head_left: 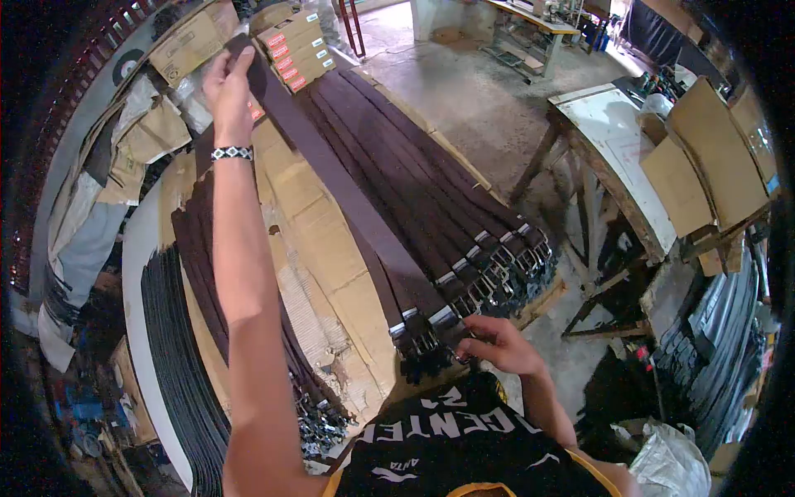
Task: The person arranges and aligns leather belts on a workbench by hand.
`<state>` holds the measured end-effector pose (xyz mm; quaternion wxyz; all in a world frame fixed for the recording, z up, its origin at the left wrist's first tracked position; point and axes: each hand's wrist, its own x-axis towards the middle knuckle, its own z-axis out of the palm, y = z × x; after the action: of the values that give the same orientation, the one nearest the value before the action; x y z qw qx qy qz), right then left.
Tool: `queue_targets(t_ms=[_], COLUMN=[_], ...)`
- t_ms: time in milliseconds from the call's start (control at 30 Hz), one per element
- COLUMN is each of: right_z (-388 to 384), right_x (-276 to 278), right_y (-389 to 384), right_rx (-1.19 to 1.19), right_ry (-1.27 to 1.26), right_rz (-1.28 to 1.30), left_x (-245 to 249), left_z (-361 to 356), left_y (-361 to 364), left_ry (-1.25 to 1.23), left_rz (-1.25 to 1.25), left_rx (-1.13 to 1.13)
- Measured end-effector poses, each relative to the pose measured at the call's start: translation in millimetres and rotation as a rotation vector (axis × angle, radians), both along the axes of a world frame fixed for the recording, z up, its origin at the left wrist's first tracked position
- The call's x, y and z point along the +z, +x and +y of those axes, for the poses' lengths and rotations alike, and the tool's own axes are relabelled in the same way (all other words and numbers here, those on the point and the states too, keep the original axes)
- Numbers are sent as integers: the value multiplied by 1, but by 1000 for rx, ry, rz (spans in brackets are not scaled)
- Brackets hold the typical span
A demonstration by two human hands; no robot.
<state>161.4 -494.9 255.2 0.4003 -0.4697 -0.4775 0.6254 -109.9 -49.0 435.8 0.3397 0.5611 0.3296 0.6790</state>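
Note:
A long dark brown belt (319, 161) is stretched between my two hands over a pile of similar belts. My left hand (228, 83), with a patterned bracelet at its wrist, is closed on the belt's far end, thumb on top. My right hand (501, 346) pinches the near end by its metal buckle. Beneath and to the right, the brown belts (406, 166) lie fanned out side by side, their silvery buckles (501, 269) bunched at the near right edge. Flattened cardboard (323, 240) lies under them.
Small stacked boxes (294, 50) stand at the far end of the belts. More brown belts (195, 240) and black strips (178, 331) lie to the left. On the right are a white-topped table (617, 141) and an open carton (716, 153). A workbench (530, 16) stands farther back.

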Motion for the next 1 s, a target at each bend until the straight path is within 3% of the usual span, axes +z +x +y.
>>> queue_targets(t_ms=[100,167,233,267,300,333,367,400,467,533,733,867,1000], right_z=[-12,-24,-40,-49,-56,-60,-60,-57,-54,-55,-38,-13,12], right_x=[-13,-18,-35,-58,-71,-70,-65,-62,-66,-69,-72,-36,-26], right_y=[9,13,16,18,17,13,6,3,1,-5,-10,-15,-10], right_rx=[-67,-77,-87,-92,-97,-137,-177,-217,-193,-180,-192,-297,-256], right_ry=[-70,-72,-65,-59,-54,-67,-77,-86,-140,-152,-147,-189,-108], right_rz=[-85,-209,-296,-322,-349,-365,-383,-401,-175,-71,-55,96,130], left_x=[-28,-100,-180,-255,-290,-319,-335,-356,-445,-431,-332,-337,-351], left_z=[-13,22,20,42,28,-1,-23,-48,-58,-110,-202,-197,-186], left_y=[34,44,58,53,45,52,52,55,47,47,56,61,71], left_ry=[-6,-69,-382,-493,-830,-966,-987,-905,-699,-638,-1079,-1238,-1210], left_rz=[-60,-187,-46,6,-4,145,427,442,544,524,636,727,408], left_rx=[-124,-218,-72,-99,-332,-101,-90,-43,153,130,-331,-441,-445])
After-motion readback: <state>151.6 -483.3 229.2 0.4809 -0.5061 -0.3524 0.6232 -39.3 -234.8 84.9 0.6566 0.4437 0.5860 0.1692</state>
